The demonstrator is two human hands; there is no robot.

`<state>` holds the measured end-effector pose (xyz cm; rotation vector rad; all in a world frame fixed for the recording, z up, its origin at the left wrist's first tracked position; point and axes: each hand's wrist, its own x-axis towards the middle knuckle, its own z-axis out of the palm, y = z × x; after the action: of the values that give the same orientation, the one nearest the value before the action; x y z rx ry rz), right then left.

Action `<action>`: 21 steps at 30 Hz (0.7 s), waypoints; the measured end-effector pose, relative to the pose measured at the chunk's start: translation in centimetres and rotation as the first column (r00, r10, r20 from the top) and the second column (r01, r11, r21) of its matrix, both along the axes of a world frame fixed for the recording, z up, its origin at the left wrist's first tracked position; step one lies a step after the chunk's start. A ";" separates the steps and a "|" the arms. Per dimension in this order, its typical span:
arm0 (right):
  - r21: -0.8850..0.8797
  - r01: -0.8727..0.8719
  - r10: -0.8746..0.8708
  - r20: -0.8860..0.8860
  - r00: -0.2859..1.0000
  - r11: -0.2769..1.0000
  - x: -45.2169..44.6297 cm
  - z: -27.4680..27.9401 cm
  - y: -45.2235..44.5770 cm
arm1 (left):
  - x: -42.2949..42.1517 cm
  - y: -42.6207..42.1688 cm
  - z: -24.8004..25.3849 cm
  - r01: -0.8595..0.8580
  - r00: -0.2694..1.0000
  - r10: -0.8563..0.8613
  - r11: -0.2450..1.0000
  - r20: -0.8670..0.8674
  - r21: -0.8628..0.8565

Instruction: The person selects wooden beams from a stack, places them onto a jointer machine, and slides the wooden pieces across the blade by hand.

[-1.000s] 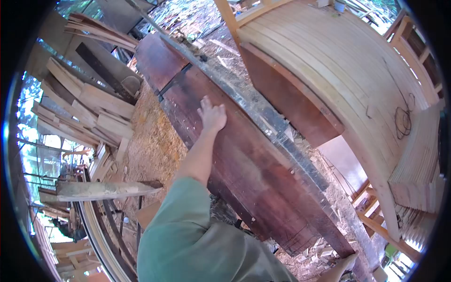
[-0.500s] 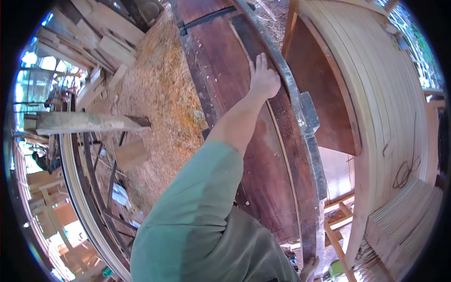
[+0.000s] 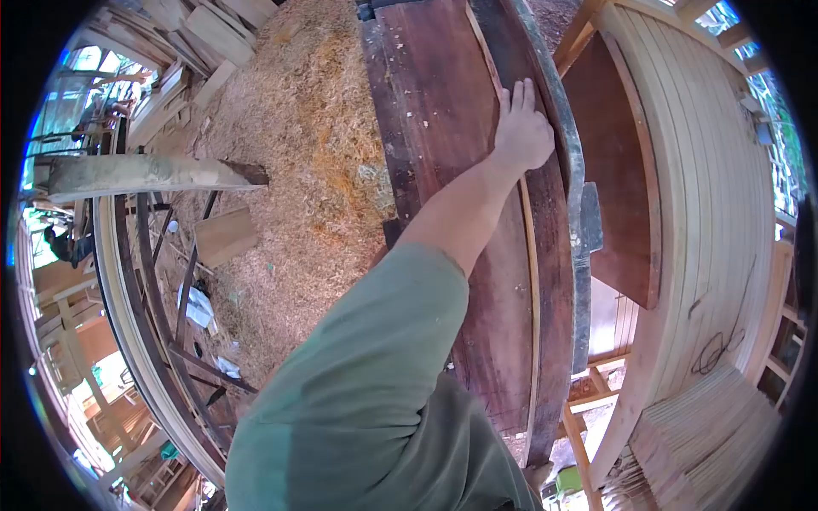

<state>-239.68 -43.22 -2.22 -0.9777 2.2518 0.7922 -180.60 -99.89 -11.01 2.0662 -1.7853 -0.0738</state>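
Observation:
My left hand (image 3: 523,136) lies palm down on the dark reddish-brown boards (image 3: 486,298), fingers stretched forward across a thin pale edge line. It is near the narrow dark board (image 3: 550,255) along the right side. At that board's near end, low in the view, my right hand (image 3: 537,474) is wrapped against the wood; its fingers are mostly hidden. A dark metal-like rail (image 3: 581,298) runs along the right side of the boards. The green sleeve of my left arm covers the lower middle.
Wood shavings (image 3: 298,170) cover the ground to the left. A pale post (image 3: 136,176) crosses the left side, above long curved beams (image 3: 128,315). Stacked light planks (image 3: 707,179) and a reddish panel (image 3: 609,162) stand on the right. Loose planks (image 3: 217,38) lie upper left.
The view has turned and moved along the boards. A long pale edge line now shows between the wide board and the narrow one. My left hand has shifted toward the right side of the boards.

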 end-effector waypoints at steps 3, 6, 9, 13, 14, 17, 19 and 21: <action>-0.115 -0.054 0.052 -0.023 0.998 0.992 1.7 -0.1 -0.2 | 0.6 -1.0 0.3 -0.004 1.000 0.004 0.999 -0.002 0.033; -0.085 -0.075 0.074 -0.013 0.997 0.994 1.8 0.0 -1.2 | 1.1 -1.3 1.0 0.002 1.000 -0.002 0.995 -0.001 0.103; -0.132 -0.105 0.109 0.019 0.994 0.986 0.9 -1.0 -0.3 | 1.9 -2.3 0.5 0.003 1.000 -0.004 0.995 0.011 0.101; -0.076 -0.050 0.047 -0.033 0.998 0.996 3.9 -0.4 -2.2 | 3.7 -4.6 -0.8 -0.025 0.995 0.024 1.000 0.097 0.007; -0.108 -0.104 0.101 -0.034 0.994 0.989 3.7 -0.9 -1.9 | 4.2 -5.0 -0.8 -0.021 0.996 0.020 1.000 0.083 0.014; -0.103 -0.153 0.151 -0.025 0.988 0.983 6.1 -0.2 -4.3 | 5.7 -6.7 -1.4 -0.029 0.995 0.028 1.000 0.098 0.007; -0.109 -0.089 0.089 -0.010 0.996 0.990 7.3 0.2 -5.7 | 6.7 -7.6 -1.3 -0.022 0.993 0.023 1.000 0.118 -0.015; -0.095 -0.126 0.126 -0.010 0.992 0.987 8.0 0.1 -6.7 | 7.8 -8.9 -1.4 -0.022 0.993 0.022 1.000 0.118 -0.003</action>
<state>-231.64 -49.91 -2.09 -1.1740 2.2667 0.7455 -172.77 -108.79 -12.41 2.1285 -1.8293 0.0576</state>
